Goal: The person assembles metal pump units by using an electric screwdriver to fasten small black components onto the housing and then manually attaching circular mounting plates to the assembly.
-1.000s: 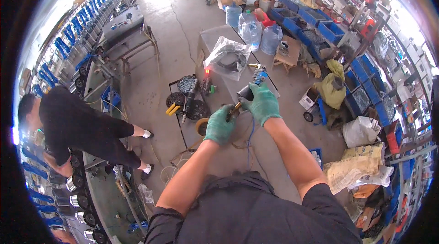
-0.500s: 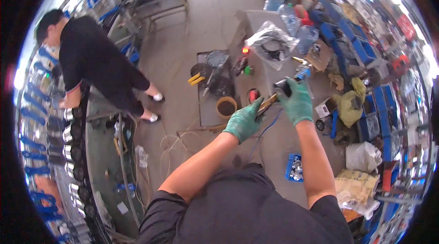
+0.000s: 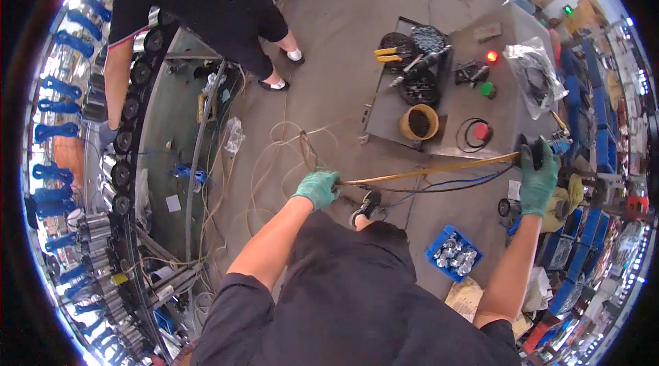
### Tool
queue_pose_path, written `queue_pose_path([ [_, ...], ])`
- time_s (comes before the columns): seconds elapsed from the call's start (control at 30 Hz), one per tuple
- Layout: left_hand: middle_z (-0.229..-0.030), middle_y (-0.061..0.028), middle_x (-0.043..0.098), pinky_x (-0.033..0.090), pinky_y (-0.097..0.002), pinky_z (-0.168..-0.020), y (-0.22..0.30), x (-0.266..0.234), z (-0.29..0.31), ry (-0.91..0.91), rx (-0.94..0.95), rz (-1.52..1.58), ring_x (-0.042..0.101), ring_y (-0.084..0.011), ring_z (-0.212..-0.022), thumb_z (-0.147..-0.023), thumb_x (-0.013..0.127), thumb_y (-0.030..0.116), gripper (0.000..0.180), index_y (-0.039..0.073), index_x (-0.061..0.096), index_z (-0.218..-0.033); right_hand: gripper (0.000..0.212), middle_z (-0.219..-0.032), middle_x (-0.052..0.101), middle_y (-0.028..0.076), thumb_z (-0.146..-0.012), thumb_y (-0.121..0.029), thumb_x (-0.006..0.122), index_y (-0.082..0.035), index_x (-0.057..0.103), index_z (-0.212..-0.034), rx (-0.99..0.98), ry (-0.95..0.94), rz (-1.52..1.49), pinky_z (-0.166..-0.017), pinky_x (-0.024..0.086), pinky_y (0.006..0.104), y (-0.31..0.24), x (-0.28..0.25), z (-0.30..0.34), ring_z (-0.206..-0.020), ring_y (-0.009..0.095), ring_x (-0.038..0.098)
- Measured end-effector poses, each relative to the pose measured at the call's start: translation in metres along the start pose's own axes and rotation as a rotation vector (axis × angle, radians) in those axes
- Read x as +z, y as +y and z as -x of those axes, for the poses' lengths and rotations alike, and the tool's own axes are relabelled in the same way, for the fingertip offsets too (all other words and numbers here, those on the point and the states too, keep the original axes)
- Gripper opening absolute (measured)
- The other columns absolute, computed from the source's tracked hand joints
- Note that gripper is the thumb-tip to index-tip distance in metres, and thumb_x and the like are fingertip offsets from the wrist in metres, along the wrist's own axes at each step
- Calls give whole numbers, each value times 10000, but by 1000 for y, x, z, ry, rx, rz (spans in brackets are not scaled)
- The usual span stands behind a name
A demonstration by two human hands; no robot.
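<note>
My left hand (image 3: 318, 190), in a green glove, is closed on one end of a long yellow-brown cable (image 3: 425, 169). The cable stretches across in front of my body toward my right hand (image 3: 537, 179), gloved the same way. A dark rounded part (image 3: 527, 149) is gripped in that right hand, where the cable's other end meets it. Under the cable a thinner black wire (image 3: 439, 190) sags in a curve; whether it is fixed to the cable I cannot tell. Beyond my hands, a yellow tub of dark material (image 3: 419, 123) stands by a red round part (image 3: 482, 132).
A grey workbench (image 3: 508, 30) lies ahead, with a bagged coil (image 3: 534, 74) on it. A blue bin of metal parts (image 3: 454, 253) is below my right arm. Loose pale hoses (image 3: 274, 146) cover the floor at left. A co-worker (image 3: 199, 2) stands beside a roller line (image 3: 141, 71).
My hands have moved apart, left hand leftward and right hand rightward, drawing the cable out between them. My view has shifted, and the co-worker now appears closer.
</note>
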State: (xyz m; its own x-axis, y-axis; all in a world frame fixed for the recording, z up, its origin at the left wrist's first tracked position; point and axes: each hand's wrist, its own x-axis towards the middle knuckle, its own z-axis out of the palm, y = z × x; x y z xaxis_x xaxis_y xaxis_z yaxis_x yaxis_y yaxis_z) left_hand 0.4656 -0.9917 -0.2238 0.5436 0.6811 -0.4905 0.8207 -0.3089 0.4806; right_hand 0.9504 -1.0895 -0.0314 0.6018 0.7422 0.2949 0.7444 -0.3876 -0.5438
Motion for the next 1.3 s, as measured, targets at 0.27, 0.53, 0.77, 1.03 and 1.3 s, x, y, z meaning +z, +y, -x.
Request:
queue_pose_path([
  [0.27, -1114, -158, 728, 541, -506, -909, -92, 37, 14, -54, -36, -15, 691, -378, -1045, -912, 659, 281, 281, 106, 699, -1128, 502, -1327, 585, 167, -987, -221, 706, -18, 572, -1426, -53, 162, 694, -1011, 500, 374, -28, -1, 23, -1203, 256, 610],
  [0.53, -1028, -183, 713, 535, -524, -865, -130, 19, 48, 78, 181, 68, 671, -406, -1007, -913, 654, 259, 233, 64, 688, -1037, 497, -1269, 651, 51, -839, 58, 690, -93, 650, -1311, -256, -470, -77, -972, 530, 335, -249, 141, 181, -1133, 230, 625],
  [0.77, -1349, -206, 622, 470, -485, -1052, -133, 33, 48, -147, 230, 195, 586, -408, -1231, -905, 659, 258, 492, 124, 605, -1376, 407, -1211, 648, 223, -906, -323, 684, -60, 672, -1216, -370, -958, 164, -1009, 490, 487, -308, 197, 224, -1152, 411, 607],
  [1.03, -1297, -218, 678, 500, -465, -1035, -159, 48, 77, -146, 70, 435, 632, -381, -1225, -926, 594, 375, 559, 72, 599, -1395, 564, -1498, 502, 161, -867, -353, 710, -138, 601, -1377, -416, -928, 723, -1212, 268, 582, -202, 225, 188, -1411, 399, 439],
  [1.3, -1395, -206, 629, 507, -429, -1047, -369, 114, 286, 111, -796, 371, 630, -372, -1247, -929, 639, 395, 609, 38, 569, -1417, 501, -1478, 547, 156, -943, -426, 618, -106, 631, -1328, -332, -1179, 531, -1096, 474, 469, -148, 270, 166, -1345, 375, 533],
])
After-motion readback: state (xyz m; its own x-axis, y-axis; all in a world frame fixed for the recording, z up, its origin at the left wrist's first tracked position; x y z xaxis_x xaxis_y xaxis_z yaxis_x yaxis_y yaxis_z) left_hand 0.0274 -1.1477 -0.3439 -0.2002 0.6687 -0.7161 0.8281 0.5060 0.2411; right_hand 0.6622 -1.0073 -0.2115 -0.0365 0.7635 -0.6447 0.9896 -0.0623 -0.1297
